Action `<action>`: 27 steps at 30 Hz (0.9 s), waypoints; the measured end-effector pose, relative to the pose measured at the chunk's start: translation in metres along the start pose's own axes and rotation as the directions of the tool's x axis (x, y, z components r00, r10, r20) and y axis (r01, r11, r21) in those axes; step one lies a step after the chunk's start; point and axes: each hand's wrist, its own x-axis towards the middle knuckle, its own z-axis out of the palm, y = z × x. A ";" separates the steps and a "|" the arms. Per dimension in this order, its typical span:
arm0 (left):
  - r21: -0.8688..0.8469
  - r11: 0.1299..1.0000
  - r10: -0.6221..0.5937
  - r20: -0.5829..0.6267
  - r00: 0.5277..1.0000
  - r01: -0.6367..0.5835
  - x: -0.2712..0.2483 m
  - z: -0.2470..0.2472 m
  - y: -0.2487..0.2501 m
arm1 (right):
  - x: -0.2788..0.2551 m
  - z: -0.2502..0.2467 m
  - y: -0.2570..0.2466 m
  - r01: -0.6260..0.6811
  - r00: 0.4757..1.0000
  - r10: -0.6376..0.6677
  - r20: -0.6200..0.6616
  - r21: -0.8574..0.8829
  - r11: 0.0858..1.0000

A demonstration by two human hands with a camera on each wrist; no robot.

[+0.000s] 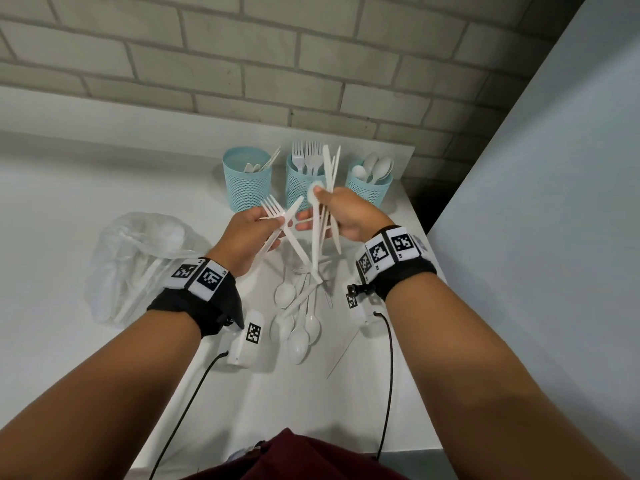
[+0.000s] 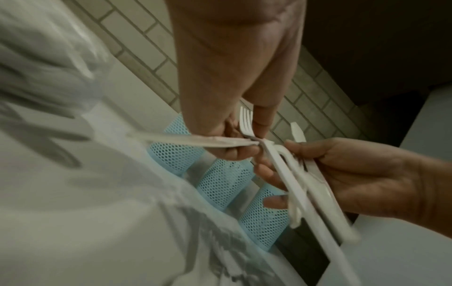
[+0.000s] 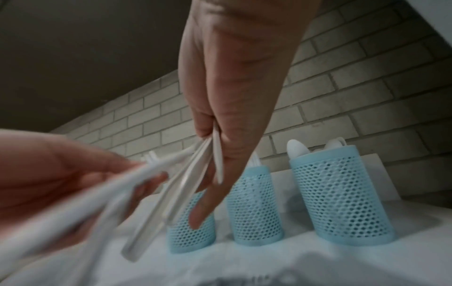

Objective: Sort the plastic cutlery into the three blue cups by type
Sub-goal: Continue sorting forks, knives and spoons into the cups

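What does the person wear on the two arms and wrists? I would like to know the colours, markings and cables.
The forearms are bare, without sleeves. Each wrist carries a black fabric band topped by white blocks printed with black square codes. Under each wrist hangs a small white camera unit, also bearing a black-and-white code, and a thin black cable runs from each unit back toward the body. The left hand and right hand wear no gloves.

Bagged cutlery (image 1: 138, 271) indistinct through plastic.
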 end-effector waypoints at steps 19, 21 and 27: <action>-0.172 0.960 -0.197 0.157 0.968 0.223 0.000 0.014 -0.009 | 0.001 0.046 0.031 -0.053 0.998 0.046 0.030 0.303 0.952; -0.213 0.943 -0.196 0.267 0.944 0.256 -0.003 0.013 -0.008 | 0.003 0.046 0.031 -0.039 0.999 0.038 0.009 0.272 0.961; -0.209 0.949 -0.146 0.376 0.915 0.238 -0.003 0.005 -0.011 | 0.009 0.038 0.033 -0.001 0.998 0.011 -0.059 0.169 0.986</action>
